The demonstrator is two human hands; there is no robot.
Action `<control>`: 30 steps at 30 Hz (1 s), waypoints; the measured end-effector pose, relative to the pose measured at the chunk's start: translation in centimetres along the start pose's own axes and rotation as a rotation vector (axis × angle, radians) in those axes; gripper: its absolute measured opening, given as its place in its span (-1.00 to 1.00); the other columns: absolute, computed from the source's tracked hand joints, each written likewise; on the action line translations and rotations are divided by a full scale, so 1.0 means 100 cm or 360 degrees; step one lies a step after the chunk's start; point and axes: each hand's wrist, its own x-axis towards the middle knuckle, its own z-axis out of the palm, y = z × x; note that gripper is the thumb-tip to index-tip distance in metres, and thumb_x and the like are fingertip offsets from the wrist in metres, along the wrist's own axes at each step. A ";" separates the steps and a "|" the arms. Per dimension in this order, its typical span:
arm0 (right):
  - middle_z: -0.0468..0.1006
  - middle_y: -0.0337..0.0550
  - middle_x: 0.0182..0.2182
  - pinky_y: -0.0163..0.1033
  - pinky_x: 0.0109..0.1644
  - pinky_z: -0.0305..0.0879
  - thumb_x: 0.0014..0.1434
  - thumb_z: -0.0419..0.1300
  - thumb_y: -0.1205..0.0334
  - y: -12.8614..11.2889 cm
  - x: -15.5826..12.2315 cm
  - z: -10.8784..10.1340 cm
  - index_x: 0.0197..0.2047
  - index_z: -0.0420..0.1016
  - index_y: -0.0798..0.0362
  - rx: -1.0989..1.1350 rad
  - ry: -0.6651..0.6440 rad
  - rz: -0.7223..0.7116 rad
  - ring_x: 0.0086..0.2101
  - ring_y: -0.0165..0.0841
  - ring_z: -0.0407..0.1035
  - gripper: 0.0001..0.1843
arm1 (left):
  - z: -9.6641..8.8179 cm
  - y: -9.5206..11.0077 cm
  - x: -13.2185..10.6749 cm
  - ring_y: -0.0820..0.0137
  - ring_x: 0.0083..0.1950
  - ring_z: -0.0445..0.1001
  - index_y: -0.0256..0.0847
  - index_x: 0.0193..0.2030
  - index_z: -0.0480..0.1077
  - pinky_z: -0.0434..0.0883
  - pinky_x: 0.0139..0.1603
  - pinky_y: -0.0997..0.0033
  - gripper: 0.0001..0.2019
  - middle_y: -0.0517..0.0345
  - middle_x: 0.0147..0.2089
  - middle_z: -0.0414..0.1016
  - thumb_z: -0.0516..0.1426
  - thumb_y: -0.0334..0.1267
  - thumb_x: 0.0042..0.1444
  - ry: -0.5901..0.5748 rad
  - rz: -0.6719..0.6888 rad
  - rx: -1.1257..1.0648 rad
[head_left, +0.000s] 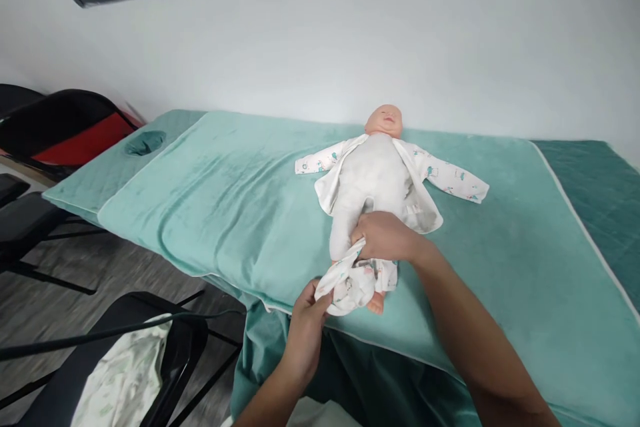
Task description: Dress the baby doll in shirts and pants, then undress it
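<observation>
A baby doll (384, 120) lies on its back on the green-covered bed, its head toward the wall and its arms spread. It wears an open white patterned jacket (455, 180) over a white body. Around its lower legs are bunched white patterned baby pants (353, 290), and one bare foot (376, 303) sticks out of them. My left hand (309, 317) is closed on the near edge of the pants. My right hand (383, 235) grips their upper edge by the doll's legs, its fingertips partly hidden.
The bed (240, 193) has a face hole (145, 143) at its left end and stands against a white wall. A black chair (180, 347) at the lower left holds a folded light cloth (127, 373), with a dark cable (115, 330) crossing above it. More black chairs stand at left.
</observation>
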 end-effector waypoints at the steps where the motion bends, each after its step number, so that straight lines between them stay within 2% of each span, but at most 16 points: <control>1: 0.64 -0.16 -0.34 -0.26 -0.31 0.09 -0.02 0.37 0.19 0.001 0.000 0.000 -0.40 0.69 -0.02 0.0001 0.0005 -0.0004 -0.30 -0.28 0.45 -0.91 | 0.000 0.001 0.001 0.39 -0.28 0.37 -0.21 -0.27 0.50 0.30 -0.24 0.44 -0.74 0.19 -0.33 0.47 0.30 -0.04 0.08 0.0018 0.0042 0.0094; 4: 0.63 -0.18 -0.33 -0.27 -0.29 0.10 0.00 0.35 0.22 0.002 -0.001 0.000 -0.38 0.69 -0.03 0.0024 0.0010 -0.0028 -0.28 -0.30 0.45 -0.92 | 0.000 0.005 0.003 0.41 -0.29 0.31 -0.21 -0.30 0.48 0.25 -0.24 0.46 -0.76 0.23 -0.36 0.42 0.25 -0.06 0.14 0.0056 0.0205 0.0399; 8: 0.60 -0.20 -0.36 -0.27 -0.25 0.11 0.03 0.33 0.22 0.004 -0.003 0.001 -0.40 0.67 -0.01 0.0067 0.0060 -0.0061 -0.28 -0.31 0.45 -0.93 | 0.001 0.013 0.003 0.33 -0.18 0.37 -0.18 -0.21 0.48 0.29 -0.12 0.42 -0.81 0.19 -0.24 0.49 0.20 -0.09 0.20 -0.0002 0.0332 0.0587; 12: 0.57 -0.20 -0.40 -0.26 -0.22 0.12 0.11 0.31 0.15 0.007 -0.005 0.003 -0.44 0.63 0.02 0.0129 0.0140 -0.0141 -0.31 -0.33 0.42 -0.84 | -0.001 0.019 0.006 0.37 -0.29 0.29 -0.18 -0.33 0.38 0.27 -0.23 0.42 -0.77 0.23 -0.37 0.37 0.16 -0.07 0.22 -0.0037 0.0327 0.0678; 14: 0.57 -0.20 -0.41 -0.27 -0.21 0.14 0.14 0.30 0.12 0.008 -0.006 0.003 -0.44 0.61 0.03 0.0192 0.0167 -0.0184 -0.31 -0.34 0.41 -0.80 | -0.006 0.019 0.010 0.36 -0.29 0.30 -0.17 -0.31 0.37 0.27 -0.23 0.41 -0.77 0.23 -0.37 0.37 0.14 -0.06 0.24 -0.0078 0.0389 0.0736; 17: 0.58 -0.18 -0.38 -0.26 -0.20 0.16 0.17 0.29 0.14 0.010 -0.008 0.001 -0.44 0.60 0.05 0.0276 0.0199 -0.0262 -0.30 -0.33 0.41 -0.79 | -0.018 0.019 0.024 0.33 -0.26 0.36 -0.17 -0.22 0.39 0.30 -0.19 0.39 -0.78 0.19 -0.31 0.43 0.09 -0.06 0.28 -0.0185 0.0552 0.0882; 20: 0.58 -0.19 -0.38 -0.26 -0.21 0.17 0.15 0.31 0.18 0.010 -0.010 -0.001 -0.44 0.58 0.07 0.0297 0.0200 -0.0306 -0.31 -0.34 0.40 -0.81 | -0.029 0.022 0.047 0.32 -0.24 0.41 -0.17 -0.18 0.38 0.34 -0.16 0.37 -0.76 0.14 -0.27 0.47 0.06 -0.05 0.29 -0.0301 0.0731 0.1030; 22: 0.57 -0.21 -0.38 -0.27 -0.22 0.15 0.13 0.35 0.13 0.010 -0.010 -0.001 -0.44 0.58 0.07 0.0287 0.0196 -0.0297 -0.31 -0.36 0.39 -0.80 | -0.035 0.026 0.063 0.32 -0.24 0.43 -0.18 -0.16 0.38 0.36 -0.17 0.36 -0.76 0.13 -0.26 0.48 0.05 -0.05 0.29 -0.0352 0.0832 0.1102; 26: 0.51 -0.24 -0.41 -0.28 -0.25 0.09 0.13 0.36 0.00 0.008 -0.009 0.000 -0.46 0.51 0.08 0.0197 0.0201 -0.0254 -0.33 -0.39 0.34 -0.68 | -0.038 0.037 0.089 0.36 -0.24 0.44 -0.18 -0.13 0.37 0.37 -0.16 0.37 -0.80 0.15 -0.25 0.49 0.02 -0.13 0.28 -0.0390 0.0964 0.1221; 30: 0.47 -0.25 -0.43 -0.27 -0.28 0.04 0.12 0.35 -0.07 0.003 -0.008 -0.001 -0.47 0.47 0.07 0.0078 0.0155 -0.0150 -0.36 -0.40 0.30 -0.62 | -0.035 0.046 0.100 0.37 -0.22 0.44 -0.17 -0.14 0.36 0.37 -0.15 0.38 -0.85 0.17 -0.23 0.49 0.03 -0.24 0.22 -0.0364 0.1050 0.1270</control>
